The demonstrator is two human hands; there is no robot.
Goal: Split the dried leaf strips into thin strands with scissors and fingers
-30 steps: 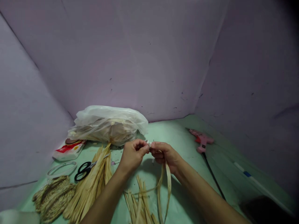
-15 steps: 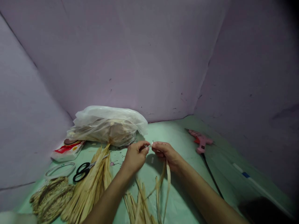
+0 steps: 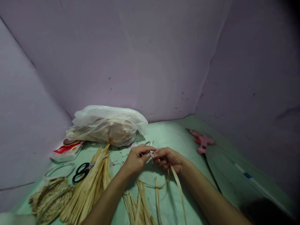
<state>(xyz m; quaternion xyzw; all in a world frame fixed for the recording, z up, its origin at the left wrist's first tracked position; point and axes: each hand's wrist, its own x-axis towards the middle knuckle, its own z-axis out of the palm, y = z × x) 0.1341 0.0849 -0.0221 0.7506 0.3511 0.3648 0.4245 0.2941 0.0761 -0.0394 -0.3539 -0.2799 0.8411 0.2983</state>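
My left hand [image 3: 137,159] and my right hand [image 3: 169,159] meet over the green surface [image 3: 168,134], fingertips pinched together on the end of a pale dried leaf strip [image 3: 178,187]. The strip trails down and to the right from my right hand. A small loop of the strip shows just above my left fingertips. More loose strips [image 3: 140,203] lie below my hands.
A clear plastic bag of dried leaves [image 3: 107,125] lies behind, with a bundle of strips [image 3: 93,184], black scissors [image 3: 82,170], a ring [image 3: 59,170], a red-white packet [image 3: 67,149] and woven coils [image 3: 50,197] at left. A pink glue gun [image 3: 201,140] with cord lies at right. Purple walls enclose the corner.
Both hands have dropped lower toward the surface while staying pinched together. The strip hanging from my right hand has swung out to the right.
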